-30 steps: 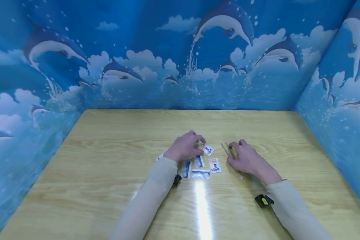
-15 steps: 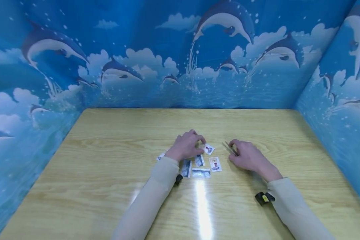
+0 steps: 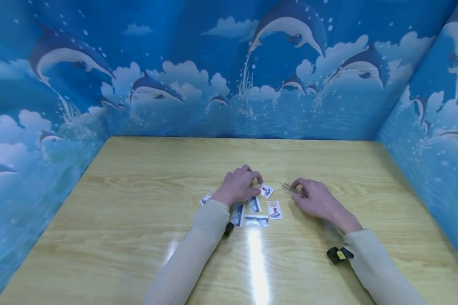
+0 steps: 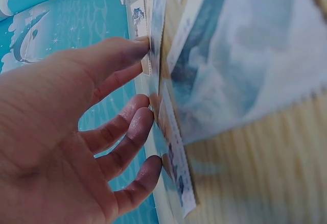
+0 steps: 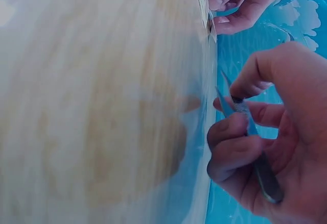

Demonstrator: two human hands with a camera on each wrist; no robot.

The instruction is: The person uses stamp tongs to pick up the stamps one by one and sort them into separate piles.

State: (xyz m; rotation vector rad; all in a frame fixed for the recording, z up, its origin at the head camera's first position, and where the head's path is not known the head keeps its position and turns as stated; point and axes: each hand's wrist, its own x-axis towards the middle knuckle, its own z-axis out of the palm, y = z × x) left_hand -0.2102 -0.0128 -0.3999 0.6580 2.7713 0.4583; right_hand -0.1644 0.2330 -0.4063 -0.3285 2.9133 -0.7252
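Note:
Several postage stamps with toothed edges lie on the table. My left hand (image 3: 239, 185) is bent over them, its fingertips at the tabletop. Its thumb and index finger are beside the upper right stamp (image 3: 267, 190); whether they pinch its edge, I cannot tell. Below lie a figure stamp (image 3: 275, 210) and grey-blue landscape stamps, one flat in front (image 3: 256, 220) and one large in the left wrist view (image 4: 245, 55). To the right, my right hand (image 3: 316, 198) holds metal tweezers (image 5: 263, 170) between thumb and curled fingers. Their tips point toward the stamps, slightly apart, with nothing between them.
Another stamp (image 3: 205, 199) lies partly hidden behind my left wrist. The wood-grain table (image 3: 156, 169) reflects a bright streak of light at the front. Blue dolphin-print sheets (image 3: 229, 76) stand at the back and both sides.
In my right hand the tweezers have turned flatter, their tips drawing closer together and their rear end going out of sight in the head view. The left hand and the stamps have hardly moved.

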